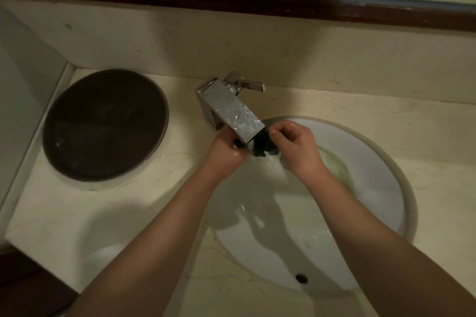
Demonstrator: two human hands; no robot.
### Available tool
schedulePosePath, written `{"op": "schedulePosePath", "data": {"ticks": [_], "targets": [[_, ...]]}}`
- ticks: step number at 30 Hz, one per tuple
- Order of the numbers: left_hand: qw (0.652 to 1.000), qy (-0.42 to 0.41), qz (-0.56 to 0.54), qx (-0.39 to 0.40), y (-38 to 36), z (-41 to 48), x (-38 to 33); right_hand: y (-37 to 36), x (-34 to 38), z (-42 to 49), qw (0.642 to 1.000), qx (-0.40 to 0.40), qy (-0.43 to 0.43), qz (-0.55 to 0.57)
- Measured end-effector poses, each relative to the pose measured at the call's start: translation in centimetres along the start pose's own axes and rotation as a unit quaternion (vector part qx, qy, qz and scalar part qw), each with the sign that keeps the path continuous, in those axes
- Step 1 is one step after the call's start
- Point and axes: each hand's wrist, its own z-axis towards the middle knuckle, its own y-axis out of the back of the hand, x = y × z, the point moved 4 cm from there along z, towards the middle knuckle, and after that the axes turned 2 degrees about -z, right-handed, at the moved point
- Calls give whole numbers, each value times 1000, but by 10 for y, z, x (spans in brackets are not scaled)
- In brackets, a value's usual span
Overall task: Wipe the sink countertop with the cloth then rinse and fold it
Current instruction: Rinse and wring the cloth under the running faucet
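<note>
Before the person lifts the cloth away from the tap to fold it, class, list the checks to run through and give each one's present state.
1. Cloth held by both hands: ok, left hand and right hand grip it.
2. Cloth under the faucet spout: ok.
3. Cloth over the sink basin, so drips fall inside: ok.
4. Water running: cannot tell, the stream is hidden by the spout.
5. Cloth rinsed clean: cannot tell, it is bunched and dark.
6. Bare countertop space for folding: ok, in front of the round brown tray.

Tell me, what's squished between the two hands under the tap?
A dark wet cloth, bunched between the left hand and right hand, in the head view.
</note>
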Motion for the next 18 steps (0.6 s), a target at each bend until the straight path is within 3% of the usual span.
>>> {"op": "schedulePosePath", "data": {"ticks": [3,5,7,10,12,15,18], "targets": [[1000,11,15,22,-7,0,10,1,11,2,1000,-8,-9,26],[999,23,14,-23,-8,1,16,1,9,2,986,-19,-67,154],[997,60,11,-39,-12,1,20,-3,5,-1,947,-5,-123,295],[992,117,-24,-42,-17,0,18,-10,1,-2,893,-1,-170,417],[980,138,-112,-90,-13,-3,15,-7,-2,0,891,-31,-186,413],[972,49,-165,-161,2,-1,12,5,-5,1,949,-84,-153,262],[993,-23,-74,-94,3,5,6,6,-13,-1,960,-76,-152,221]]}}
